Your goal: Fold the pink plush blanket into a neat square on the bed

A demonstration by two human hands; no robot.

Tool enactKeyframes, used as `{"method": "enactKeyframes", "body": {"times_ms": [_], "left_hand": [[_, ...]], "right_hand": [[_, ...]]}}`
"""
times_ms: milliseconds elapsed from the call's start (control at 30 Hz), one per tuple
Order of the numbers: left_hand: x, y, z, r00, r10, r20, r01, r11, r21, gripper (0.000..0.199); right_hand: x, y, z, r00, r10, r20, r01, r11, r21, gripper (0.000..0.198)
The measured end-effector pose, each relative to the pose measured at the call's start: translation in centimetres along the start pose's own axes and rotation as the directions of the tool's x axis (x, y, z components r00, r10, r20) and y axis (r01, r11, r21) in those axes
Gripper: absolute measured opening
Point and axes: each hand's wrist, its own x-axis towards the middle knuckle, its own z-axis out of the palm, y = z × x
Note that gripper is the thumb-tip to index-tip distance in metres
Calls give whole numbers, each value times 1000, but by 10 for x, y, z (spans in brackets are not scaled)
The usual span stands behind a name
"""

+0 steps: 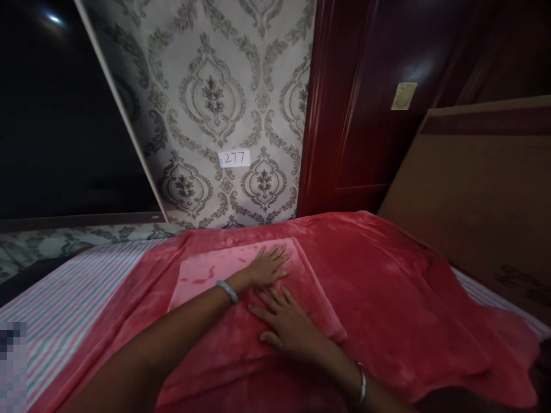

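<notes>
A folded pink-and-red plush cloth lies on a larger red plush blanket. My left hand, with a pale bangle on its wrist, rests flat near the cloth's far right corner, fingers spread. Just below it, my right hand also lies palm down on the cloth with its fingers apart; a silver bangle is on that wrist. Neither hand grips anything. The cloth's near edge is partly hidden by my forearms.
Under the blanket is a striped sheet. A dark flat screen stands at the left. Behind are patterned wallpaper, a paper label reading 277 and a dark red wood panel. A large cardboard box leans at the right.
</notes>
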Motion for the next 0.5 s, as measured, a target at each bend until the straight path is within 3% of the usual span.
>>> {"method": "enactKeyframes", "body": {"times_ms": [133, 300, 500], "left_hand": [[20, -12, 3, 996, 72, -48, -70, 997, 35, 62], [38, -27, 7, 983, 182, -22, -182, 983, 0, 64], [57, -44, 23, 992, 103, -76, -111, 987, -119, 68]], "right_hand": [[-5, 18, -14, 987, 113, -114, -116, 993, -17, 61], [-14, 35, 0, 977, 179, -119, -187, 981, -58, 69], [-16, 39, 11, 977, 184, -107, -186, 982, -12, 74]]}}
